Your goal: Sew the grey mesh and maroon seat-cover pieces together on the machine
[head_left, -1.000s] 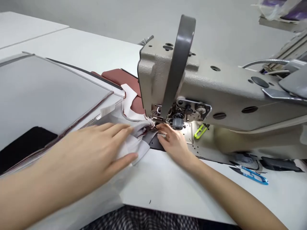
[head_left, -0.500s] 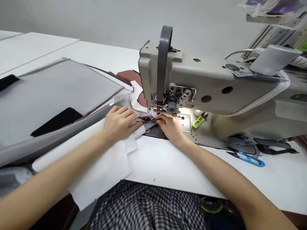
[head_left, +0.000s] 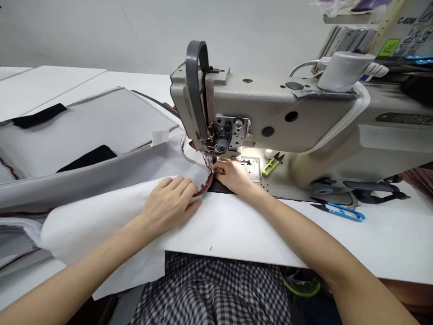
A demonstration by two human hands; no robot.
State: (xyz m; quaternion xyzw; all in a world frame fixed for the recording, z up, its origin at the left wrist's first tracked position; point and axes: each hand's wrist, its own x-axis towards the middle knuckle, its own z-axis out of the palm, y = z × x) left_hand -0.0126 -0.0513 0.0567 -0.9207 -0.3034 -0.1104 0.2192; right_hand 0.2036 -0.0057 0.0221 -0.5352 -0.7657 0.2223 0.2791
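My left hand [head_left: 171,203] lies flat, fingers together, on white fabric [head_left: 101,212] just left of the needle of a beige industrial sewing machine [head_left: 270,113]. Its fingertips press a curved seam edge with red-brown piping [head_left: 204,187]. My right hand [head_left: 232,175] pinches the same edge right at the presser foot [head_left: 211,158], fingers curled on the cloth. The lit needle plate [head_left: 252,167] sits just behind that hand.
A large grey padded panel [head_left: 94,122] with black patches lies at the left. Green thread snips [head_left: 270,165] rest on the machine bed, blue snips [head_left: 341,211] on the white table at the right. A control box stands at the top right. Checkered cloth covers my lap.
The view has pulled back and shifted right. My left hand has slid toward me along the seam; more white fabric now lies over the table edge. My right hand stays at the presser foot.
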